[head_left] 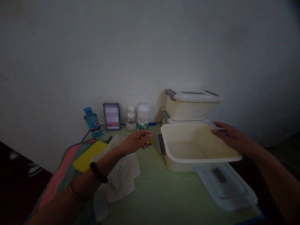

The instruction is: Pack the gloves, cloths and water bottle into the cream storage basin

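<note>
My left hand (138, 140) is over the middle of the table, its fingers curled round a small yellow-and-dark object (150, 139), mostly hidden by the fingers. A cream plastic storage box (182, 164) with no lid on it stands to the right of that hand. At the box's right side, my right hand (225, 134) holds the rim, fingers reaching over the inner edge; the thumb is hidden. The box looks bare inside. A translucent lid (231, 190) lies partly under its front right corner. Crumpled white cloth or paper (122, 178) lies beneath my left forearm.
Two lidded boxes (187, 109) are stacked against the wall. Along the back stand a white bottle (143, 115), a pump bottle (131, 120), a blurred-out screen or card (112, 117) and a blue bottle (93, 123). A yellow cloth or sponge (90, 154) lies on a pink-and-green mat (62, 175).
</note>
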`<action>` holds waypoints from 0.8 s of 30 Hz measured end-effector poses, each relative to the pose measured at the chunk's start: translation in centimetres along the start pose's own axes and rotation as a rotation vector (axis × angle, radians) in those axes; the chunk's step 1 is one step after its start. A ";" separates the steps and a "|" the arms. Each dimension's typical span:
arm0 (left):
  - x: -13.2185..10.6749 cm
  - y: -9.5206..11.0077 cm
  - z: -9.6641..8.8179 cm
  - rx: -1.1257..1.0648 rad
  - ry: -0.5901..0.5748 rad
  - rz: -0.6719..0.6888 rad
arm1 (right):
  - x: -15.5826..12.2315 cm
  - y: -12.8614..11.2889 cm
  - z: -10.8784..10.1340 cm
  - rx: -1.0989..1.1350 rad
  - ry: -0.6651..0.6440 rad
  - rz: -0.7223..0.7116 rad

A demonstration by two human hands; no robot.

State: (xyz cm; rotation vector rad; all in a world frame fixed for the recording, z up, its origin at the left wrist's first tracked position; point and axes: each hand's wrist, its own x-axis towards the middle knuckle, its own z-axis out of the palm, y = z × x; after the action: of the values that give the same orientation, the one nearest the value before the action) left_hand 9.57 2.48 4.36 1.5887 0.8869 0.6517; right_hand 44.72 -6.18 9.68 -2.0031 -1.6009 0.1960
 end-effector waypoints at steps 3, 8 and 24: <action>-1.8 -0.4 -2.6 0.345 0.084 0.103 | -1.0 -2.1 0.8 -0.088 0.088 -0.112; -4.5 -0.9 -5.6 0.859 0.166 0.089 | -3.4 -7.3 2.5 -0.047 -0.105 -0.401; -4.6 -2.1 -9.5 1.126 -0.017 -0.225 | -5.3 -12.6 5.2 -0.048 -0.306 -0.606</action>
State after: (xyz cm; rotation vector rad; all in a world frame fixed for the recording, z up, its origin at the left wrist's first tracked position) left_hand -1.11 4.15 4.48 2.3932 1.5292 -0.0982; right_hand 30.19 -7.77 10.61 -1.4769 -2.3441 0.2364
